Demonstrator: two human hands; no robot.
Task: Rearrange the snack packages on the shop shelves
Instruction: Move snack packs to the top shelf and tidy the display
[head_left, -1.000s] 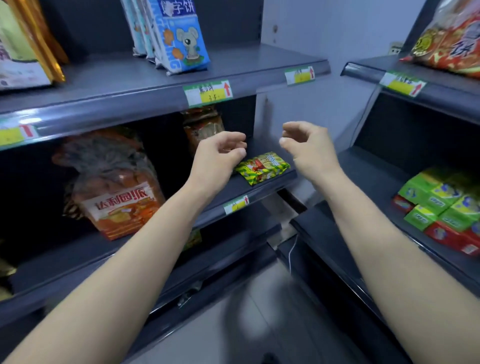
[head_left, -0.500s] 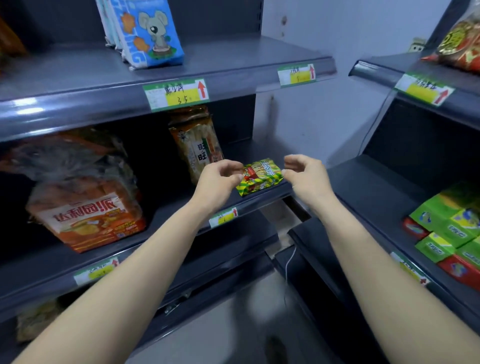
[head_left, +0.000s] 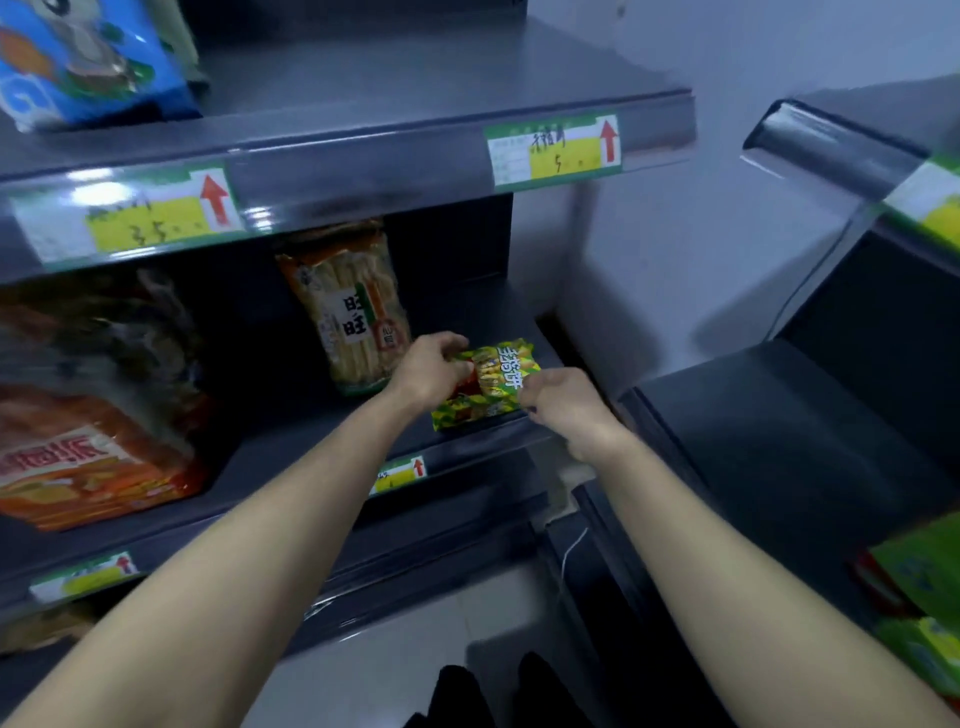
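Gripping the green and yellow snack packet (head_left: 493, 382) from both ends, the hands meet at the right end of the middle shelf (head_left: 291, 441). The left hand (head_left: 431, 371) curls its fingers over the packet's left edge, and the right hand (head_left: 563, 402) pinches the packet's lower right corner. The packet stands tilted near the shelf's front edge, its lower end touching or nearly touching the shelf surface; which one cannot be told.

Just left of the packet, further back, a tall clear bag of pale rice crackers (head_left: 353, 306) stands upright on the same shelf. Well to the left sits a large orange bag of biscuits (head_left: 88, 415), blurred. A small price label (head_left: 400, 474) with a red arrow is fixed to the shelf's front lip below the packet, and another label (head_left: 85, 576) sits further left on the same lip.

On the upper shelf (head_left: 415, 88) a blue packet with a cartoon animal (head_left: 83, 57) stands at the left. Two price tags are on that shelf's lip, one at the left (head_left: 130, 218) and one at the right (head_left: 553, 149).

At the right stands a second shelving unit (head_left: 779, 426), with green packets (head_left: 924, 582) at the frame's edge.
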